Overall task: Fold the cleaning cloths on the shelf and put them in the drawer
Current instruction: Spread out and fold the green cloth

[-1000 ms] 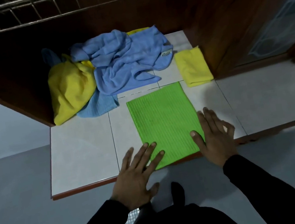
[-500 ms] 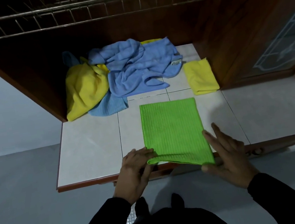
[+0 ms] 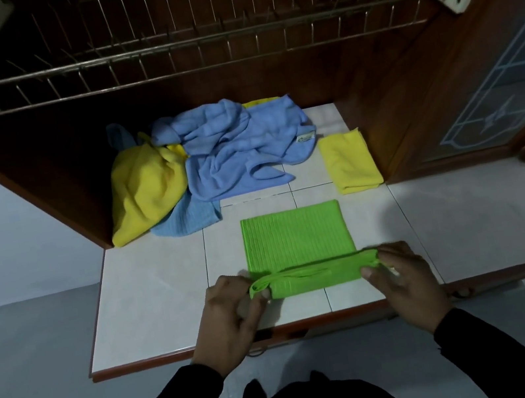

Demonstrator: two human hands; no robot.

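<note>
Green cloth (image 3: 297,241) long axis running away, near edge lifted, pinched by left hand (image 3: 229,319), right hand (image 3: 403,283)

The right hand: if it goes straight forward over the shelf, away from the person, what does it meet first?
Probably the folded yellow cloth. The right hand, which pinches the green cloth, has bare shelf tiles ahead until then. Depth is hard to judge.

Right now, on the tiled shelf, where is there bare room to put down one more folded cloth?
Bare tile lies left of the green cloth, from the yellow and blue pile to the front edge, and right of it, in front of the folded yellow cloth. The back of the tiled shelf is crowded. The left hand and right hand pinch the green cloth's near edge.
</note>
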